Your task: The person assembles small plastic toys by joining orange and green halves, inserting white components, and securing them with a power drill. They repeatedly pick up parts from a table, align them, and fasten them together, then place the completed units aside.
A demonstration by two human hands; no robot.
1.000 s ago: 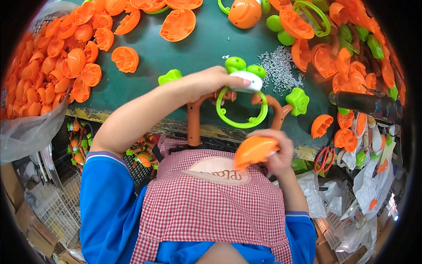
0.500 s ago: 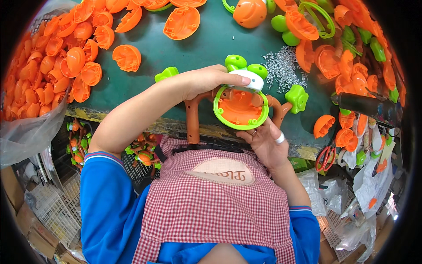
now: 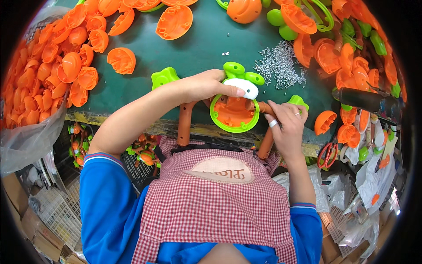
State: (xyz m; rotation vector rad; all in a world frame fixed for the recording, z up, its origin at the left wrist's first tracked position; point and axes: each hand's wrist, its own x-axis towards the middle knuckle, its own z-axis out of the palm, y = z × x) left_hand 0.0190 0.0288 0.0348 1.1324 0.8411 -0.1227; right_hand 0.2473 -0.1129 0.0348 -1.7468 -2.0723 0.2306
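So the left hand point(image 3: 206, 84) is curled over the top of the toy point(image 3: 235, 112), fingers wrapped down with the fingertips pressing on its white piece point(image 3: 243, 87). That's a closed grasp pinning the toy in place, not a loose touch. The forearm comes in from the lower left and runs diagonally up across the bench edge, wrist pretty straight.

The right hand point(image 3: 285, 125) sits just right of the toy, fingers bent inward and bunched at the orange peg point(image 3: 263, 107) sticking out of the toy's side. It looks like a pinch with thumb and first fingers on that peg, though I can't tell whether there's something small between the fingertips. The right forearm rises almost straight up from the lower edge.

The toy itself is an orange shell inside a green ring, sitting at the near edge of the green table point(image 3: 202, 48), right in front of the person, propped on orange legs point(image 3: 184, 123) that hang over the edge.

Around it: a heap of small screws point(image 3: 279, 66) just up and right, orange shells point(image 3: 57, 70) piled on the left, and red scissors point(image 3: 329, 152) near the right hand.
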